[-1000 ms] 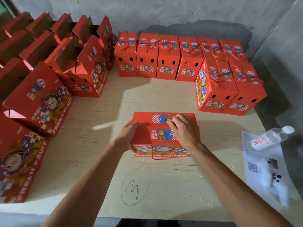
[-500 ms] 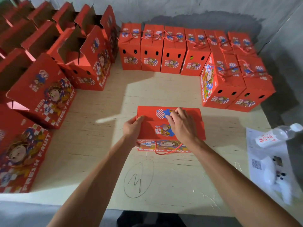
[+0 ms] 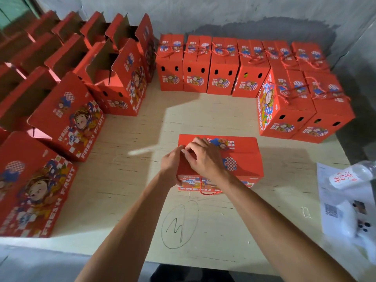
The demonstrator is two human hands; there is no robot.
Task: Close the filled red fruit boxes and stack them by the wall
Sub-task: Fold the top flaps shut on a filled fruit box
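Right hand (image 3: 205,157) now shifted left to the left hand (image 3: 173,159), both sets of fingers pinching the red box (image 3: 244,159) top's left edge.

Two bare forearms, no sleeves, watch or rings (nothing worn below the elbows).

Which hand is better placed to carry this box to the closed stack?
Right, probably. The right hand lies over the box top, and the closed stack stands on that side; the left hand grips the far end.
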